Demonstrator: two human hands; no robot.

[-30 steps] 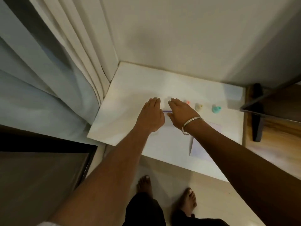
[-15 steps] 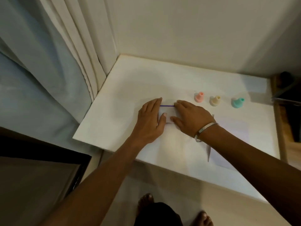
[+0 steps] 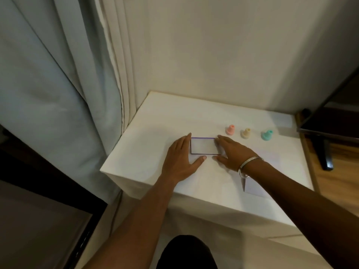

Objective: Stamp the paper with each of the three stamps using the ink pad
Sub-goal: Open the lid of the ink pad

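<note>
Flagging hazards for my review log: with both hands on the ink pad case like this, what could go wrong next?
The left hand and right hand flank the ink pad; if its lid pops free suddenly, ink may smear the white table. The right forearm lies over the paper, so it may drag or crease it. The pink stamp stands near the right fingertips and could topple.

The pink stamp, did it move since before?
No. The pink stamp stands as before, first in the row beside the yellow stamp and green stamp, near the table's back edge. Only the camera shifted.
</note>
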